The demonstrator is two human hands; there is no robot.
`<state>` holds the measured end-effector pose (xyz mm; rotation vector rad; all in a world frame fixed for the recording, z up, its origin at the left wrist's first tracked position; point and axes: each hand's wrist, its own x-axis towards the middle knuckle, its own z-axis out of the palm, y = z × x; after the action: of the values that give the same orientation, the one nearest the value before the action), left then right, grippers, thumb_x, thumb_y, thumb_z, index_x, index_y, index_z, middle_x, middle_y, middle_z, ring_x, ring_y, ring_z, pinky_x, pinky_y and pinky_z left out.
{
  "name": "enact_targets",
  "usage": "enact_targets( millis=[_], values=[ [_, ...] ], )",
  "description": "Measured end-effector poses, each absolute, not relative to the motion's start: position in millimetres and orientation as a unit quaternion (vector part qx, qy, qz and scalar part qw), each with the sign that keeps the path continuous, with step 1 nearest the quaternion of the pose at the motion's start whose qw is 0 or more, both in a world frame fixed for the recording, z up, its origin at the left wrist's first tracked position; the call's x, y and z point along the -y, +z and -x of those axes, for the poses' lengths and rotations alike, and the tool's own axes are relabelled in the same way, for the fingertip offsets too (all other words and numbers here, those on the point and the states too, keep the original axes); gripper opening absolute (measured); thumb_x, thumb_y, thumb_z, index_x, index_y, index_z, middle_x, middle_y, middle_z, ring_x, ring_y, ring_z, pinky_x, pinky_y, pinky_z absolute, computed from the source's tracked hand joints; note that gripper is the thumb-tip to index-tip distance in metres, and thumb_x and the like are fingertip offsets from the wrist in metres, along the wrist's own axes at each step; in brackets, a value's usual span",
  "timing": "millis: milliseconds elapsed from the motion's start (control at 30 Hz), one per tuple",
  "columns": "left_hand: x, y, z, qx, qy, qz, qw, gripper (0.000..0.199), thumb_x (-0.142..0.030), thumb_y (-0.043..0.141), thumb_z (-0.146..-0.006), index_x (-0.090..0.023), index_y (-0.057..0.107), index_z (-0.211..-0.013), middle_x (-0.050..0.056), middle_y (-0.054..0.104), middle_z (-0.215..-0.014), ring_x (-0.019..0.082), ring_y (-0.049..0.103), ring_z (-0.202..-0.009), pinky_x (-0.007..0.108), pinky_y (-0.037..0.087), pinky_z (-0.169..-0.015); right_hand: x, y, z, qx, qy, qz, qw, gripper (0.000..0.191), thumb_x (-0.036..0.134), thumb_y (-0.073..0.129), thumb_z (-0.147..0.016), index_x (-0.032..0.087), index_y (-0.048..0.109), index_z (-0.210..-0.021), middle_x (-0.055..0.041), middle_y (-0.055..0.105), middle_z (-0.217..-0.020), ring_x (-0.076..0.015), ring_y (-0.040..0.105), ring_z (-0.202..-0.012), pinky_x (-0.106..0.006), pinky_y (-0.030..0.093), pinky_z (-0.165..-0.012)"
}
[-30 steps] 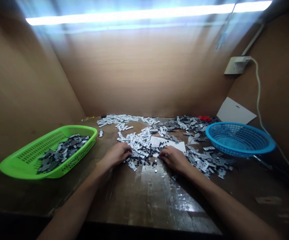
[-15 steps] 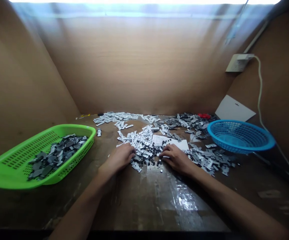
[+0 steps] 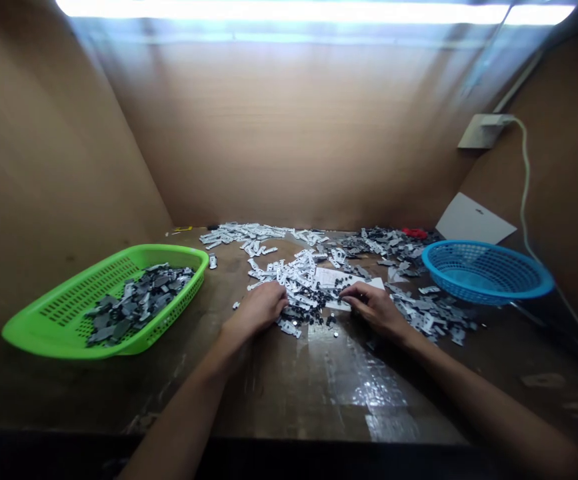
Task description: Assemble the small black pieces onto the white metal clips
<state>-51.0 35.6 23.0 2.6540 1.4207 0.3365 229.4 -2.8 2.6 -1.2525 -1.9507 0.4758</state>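
My left hand (image 3: 260,307) rests at the left edge of the central pile of white metal pieces (image 3: 296,275), its fingers curled inward; what they hold, if anything, is hidden. Small black parts (image 3: 313,308) lie between my two hands. On the pile's right side, my right hand (image 3: 375,308) has thumb and forefinger close together beside the black parts, near a white paper (image 3: 373,283). Anything between those fingertips is too small to make out.
A green basket (image 3: 23,328) with grey pieces stands at the left. At the right is a blue basket (image 3: 489,293). More grey and white pieces (image 3: 431,313) lie before it. Farther back are white pieces (image 3: 243,232), a red object (image 3: 414,233) and a white card (image 3: 473,220).
The view has shifted, so the baskets and table appear farther right. My right hand has moved away from the front black parts, toward the paper. My left hand remains by the pile.
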Motion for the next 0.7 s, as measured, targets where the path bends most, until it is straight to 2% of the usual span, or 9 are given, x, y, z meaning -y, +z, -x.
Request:
enact_targets(
  millis=[100,267,400,533,700],
  values=[
    [-35,22,51,-0.438,0.132,-0.886,0.079,0.02,-0.037,0.05,-0.082,-0.023,0.063,-0.085,0.004,0.061,-0.088,0.018,0.055,-0.084,0.025,0.038,-0.072,3,1,-230,0.75,0.19,0.494,0.396,0.018,0.032,0.051,-0.084,0.02,0.063,-0.09,-0.0038,0.065,-0.087,-0.0177,0.06,-0.08,-0.029,0.045,-0.073],
    [-38,17,55,-0.41,0.135,-0.894,0.123,0.016,-0.037,0.061,-0.074,-0.022,0.065,-0.077,0.003,0.062,-0.082,0.018,0.056,-0.08,0.024,0.038,-0.067,3,-1,-233,0.73,0.203,0.505,0.412,0.02,0.033,0.052,-0.083,0.019,0.062,-0.092,-0.0034,0.065,-0.086,-0.0174,0.06,-0.079,-0.028,0.045,-0.072],
    [-35,23,54,-0.412,0.156,-0.89,0.118,0.014,-0.034,0.06,-0.076,-0.021,0.063,-0.08,0.002,0.063,-0.078,0.016,0.056,-0.074,0.023,0.038,-0.064,5,0,-229,0.723,0.236,0.508,0.404,0.019,0.033,0.055,-0.081,0.019,0.063,-0.091,-0.0035,0.066,-0.086,-0.0172,0.06,-0.078,-0.028,0.045,-0.071],
    [-22,31,38,-0.351,0.234,-0.899,0.117,0.014,-0.032,0.059,-0.078,-0.02,0.06,-0.084,0.0,0.062,-0.078,0.014,0.055,-0.071,0.022,0.038,-0.063,8,0,-219,0.708,0.29,0.492,0.415,0.018,0.033,0.056,-0.081,0.018,0.062,-0.089,-0.0033,0.065,-0.083,-0.0165,0.06,-0.075,-0.028,0.045,-0.069],
    [-4,25,12,-0.299,0.288,-0.904,0.106,0.012,-0.028,0.059,-0.079,-0.017,0.059,-0.085,0.002,0.061,-0.078,0.014,0.056,-0.071,0.023,0.039,-0.064,16,2,-206,0.745,0.288,0.43,0.42,0.011,0.027,0.058,-0.081,0.018,0.063,-0.084,-0.0048,0.061,-0.09,-0.0173,0.057,-0.087,-0.03,0.044,-0.078]
  ],
)
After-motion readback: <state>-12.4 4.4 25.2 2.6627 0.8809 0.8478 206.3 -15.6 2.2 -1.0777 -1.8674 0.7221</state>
